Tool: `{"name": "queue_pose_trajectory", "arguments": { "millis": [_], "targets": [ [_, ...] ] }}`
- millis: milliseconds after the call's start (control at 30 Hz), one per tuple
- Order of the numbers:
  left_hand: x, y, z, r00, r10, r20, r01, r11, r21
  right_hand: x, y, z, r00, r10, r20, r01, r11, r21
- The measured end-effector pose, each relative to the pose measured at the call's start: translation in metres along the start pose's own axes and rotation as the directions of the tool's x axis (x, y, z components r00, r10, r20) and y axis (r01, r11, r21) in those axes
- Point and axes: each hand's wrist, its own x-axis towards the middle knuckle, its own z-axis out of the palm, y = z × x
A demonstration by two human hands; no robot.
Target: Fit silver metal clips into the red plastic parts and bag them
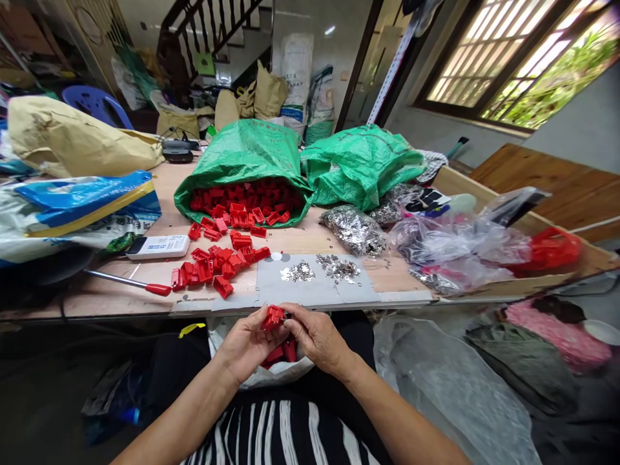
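My left hand (249,342) is closed round a small red plastic part (274,318), just off the table's front edge. My right hand (314,332) meets it from the right, thumb and forefinger pinched at its side; whatever is between those fingertips is too small to tell. Below both hands, an open white bag (295,373) in my lap holds more red parts (285,352). On the table ahead, a grey sheet (303,290) bears two piles of small metal pieces, a left pile (297,272) and a right pile (339,268). A loose heap of red parts (213,265) lies to their left.
A green woven sack (252,145) spills red parts onto the table; another green sack (363,161) stands beside it. A clear bag of metal pieces (353,229) lies right of centre. A red-handled tool (157,289) and a white box (159,246) are at left. Plastic bags fill a tray (547,284).
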Motion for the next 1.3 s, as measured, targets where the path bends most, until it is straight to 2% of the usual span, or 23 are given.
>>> {"name": "queue_pose_trajectory", "arguments": {
  "millis": [133, 233, 300, 333, 400, 433, 533, 600, 633, 667, 700, 733, 800, 867, 967, 1033, 1100, 1200, 1267, 1300],
  "targets": [
    [0.001, -0.006, -0.002, 1.000, -0.001, 0.031, 0.000, 0.999, 0.049, 0.002, 0.003, 0.001, 0.998, 0.007, -0.061, -0.004, 0.999, 0.048],
    [0.002, -0.010, -0.007, 0.995, 0.074, 0.071, -0.087, 0.973, 0.215, 0.001, 0.008, 0.001, 0.997, 0.047, -0.063, -0.042, 0.996, 0.072],
    [0.003, -0.010, -0.011, 0.977, 0.190, 0.097, -0.213, 0.865, 0.454, -0.001, 0.013, 0.000, 0.994, 0.084, -0.065, -0.078, 0.993, 0.090],
    [0.003, -0.010, -0.013, 0.954, 0.275, 0.122, -0.293, 0.753, 0.589, -0.002, 0.016, -0.001, 0.992, 0.102, -0.069, -0.095, 0.991, 0.093],
    [0.002, -0.006, -0.017, 0.868, 0.448, 0.212, -0.420, 0.438, 0.795, -0.006, 0.023, -0.002, 0.989, 0.129, -0.077, -0.122, 0.989, 0.088],
    [0.002, -0.002, -0.019, 0.816, 0.511, 0.270, -0.454, 0.278, 0.846, -0.008, 0.026, -0.003, 0.987, 0.137, -0.081, -0.130, 0.988, 0.081],
    [0.004, 0.015, -0.027, 0.644, 0.642, 0.415, -0.467, -0.100, 0.879, -0.012, 0.034, -0.005, 0.983, 0.159, -0.090, -0.154, 0.986, 0.065],
    [0.006, 0.029, -0.034, 0.482, 0.729, 0.487, -0.388, -0.321, 0.864, -0.013, 0.037, -0.007, 0.979, 0.179, -0.101, -0.175, 0.983, 0.048],
    [0.008, 0.036, -0.038, 0.410, 0.753, 0.515, -0.302, -0.421, 0.855, -0.014, 0.039, -0.009, 0.975, 0.190, -0.112, -0.187, 0.982, 0.036],
    [0.010, 0.042, -0.042, 0.366, 0.768, 0.526, -0.189, -0.492, 0.850, -0.014, 0.040, -0.011, 0.972, 0.200, -0.126, -0.199, 0.980, 0.019],
    [0.011, 0.048, -0.045, 0.349, 0.778, 0.523, -0.070, -0.535, 0.842, -0.014, 0.041, -0.013, 0.968, 0.207, -0.143, -0.209, 0.978, -0.003],
    [0.013, 0.052, -0.049, 0.356, 0.779, 0.516, 0.025, -0.560, 0.828, -0.013, 0.043, -0.015, 0.963, 0.213, -0.163, -0.220, 0.975, -0.028],
    [0.015, 0.058, -0.055, 0.398, 0.772, 0.496, 0.150, -0.588, 0.795, -0.012, 0.047, -0.020, 0.951, 0.224, -0.214, -0.246, 0.965, -0.085],
    [0.017, 0.061, -0.060, 0.438, 0.756, 0.486, 0.210, -0.612, 0.763, -0.010, 0.054, -0.027, 0.930, 0.239, -0.279, -0.286, 0.948, -0.141],
    [0.020, 0.064, -0.068, 0.447, 0.741, 0.501, 0.229, -0.636, 0.737, -0.008, 0.070, -0.042, 0.869, 0.270, -0.414, -0.382, 0.899, -0.215],
    [0.023, 0.067, -0.073, 0.431, 0.737, 0.520, 0.211, -0.643, 0.736, -0.007, 0.080, -0.054, 0.821, 0.282, -0.496, -0.447, 0.858, -0.252],
    [0.024, 0.068, -0.077, 0.406, 0.738, 0.538, 0.182, -0.643, 0.744, -0.007, 0.088, -0.064, 0.792, 0.292, -0.535, -0.496, 0.820, -0.287],
    [0.023, 0.066, -0.077, 0.367, 0.754, 0.546, 0.081, -0.610, 0.788, -0.007, 0.093, -0.073, 0.790, 0.321, -0.522, -0.539, 0.770, -0.342],
    [0.019, 0.061, -0.070, 0.368, 0.793, 0.486, -0.027, -0.514, 0.858, -0.005, 0.094, -0.073, 0.790, 0.340, -0.510, -0.560, 0.740, -0.373],
    [0.016, 0.058, -0.065, 0.388, 0.818, 0.425, -0.099, -0.421, 0.902, -0.004, 0.093, -0.071, 0.788, 0.348, -0.509, -0.570, 0.724, -0.388]
  ]
}}
